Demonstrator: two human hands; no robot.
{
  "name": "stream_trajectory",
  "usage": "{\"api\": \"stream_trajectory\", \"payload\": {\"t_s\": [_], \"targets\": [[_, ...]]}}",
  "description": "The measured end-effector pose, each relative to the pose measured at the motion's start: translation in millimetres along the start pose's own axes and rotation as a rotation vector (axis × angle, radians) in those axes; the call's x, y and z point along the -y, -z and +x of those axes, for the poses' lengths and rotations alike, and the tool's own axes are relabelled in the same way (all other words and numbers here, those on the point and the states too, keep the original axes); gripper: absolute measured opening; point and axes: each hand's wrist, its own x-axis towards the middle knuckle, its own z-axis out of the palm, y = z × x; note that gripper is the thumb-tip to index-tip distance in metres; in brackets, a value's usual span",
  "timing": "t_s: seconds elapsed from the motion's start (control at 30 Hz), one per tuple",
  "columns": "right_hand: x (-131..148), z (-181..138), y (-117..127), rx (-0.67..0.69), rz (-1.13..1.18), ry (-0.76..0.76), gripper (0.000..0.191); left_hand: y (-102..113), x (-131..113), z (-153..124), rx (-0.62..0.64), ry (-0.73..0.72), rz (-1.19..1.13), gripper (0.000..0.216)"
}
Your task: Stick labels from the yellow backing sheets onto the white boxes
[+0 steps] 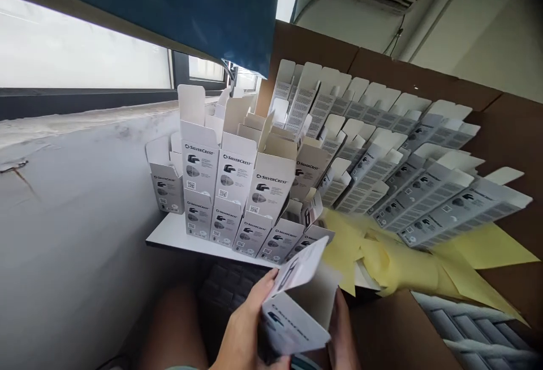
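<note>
Between both hands, low in the head view, is a white SilverCrest carton (pixel 292 322) with its top flap up and its mouth open. My left hand (pixel 246 319) grips its left side, thumb and fingers wrapped round the edge. Along the right side of the carton lies my right hand (pixel 340 325), its fingers closed on that wall and partly hidden behind it. Just beyond stands a row of similar small cartons (pixel 227 223) with open tops on a white table (pixel 203 251). Taller-looking cartons (pixel 237 160) are stacked on top of that row.
More open cartons (pixel 436 189) lean in rows against brown cardboard (pixel 509 121) on the right. Crumpled yellow paper (pixel 399 262) lies beneath them. A brown box (pixel 394 336) holding folded white cartons (pixel 487 336) stands at lower right. A white wall (pixel 85 217) borders the left.
</note>
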Motion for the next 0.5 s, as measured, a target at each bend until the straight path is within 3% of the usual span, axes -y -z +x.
{"api": "stream_trajectory", "payload": {"t_s": [0.1, 0.17, 0.27, 0.33, 0.43, 0.5], "targets": [[-1, -1, 3, -0.048, -0.121, 0.107, 0.085, -7, -23, 27, 0.02, -0.188, 0.07, 0.115], [2, 8, 15, -0.062, -0.132, 0.149, 0.074, -12, -33, 35, 0.052, -0.234, 0.075, 0.116], [24, 39, 46, -0.091, -0.122, 0.256, 0.066, -15, -35, 35, 0.031, -0.16, 0.018, 0.11], [53, 68, 59, -0.069, -0.09, 0.437, 0.067, -17, -28, 34, -0.033, -0.075, -0.015, 0.094], [103, 116, 48, 0.0, 0.063, 0.607, 0.076, -21, -15, 37, -0.078, -0.017, 0.008, 0.073], [130, 143, 26, -0.028, 0.078, 0.672, 0.058, -24, -12, 44, -0.069, -0.037, 0.06, 0.068]]}}
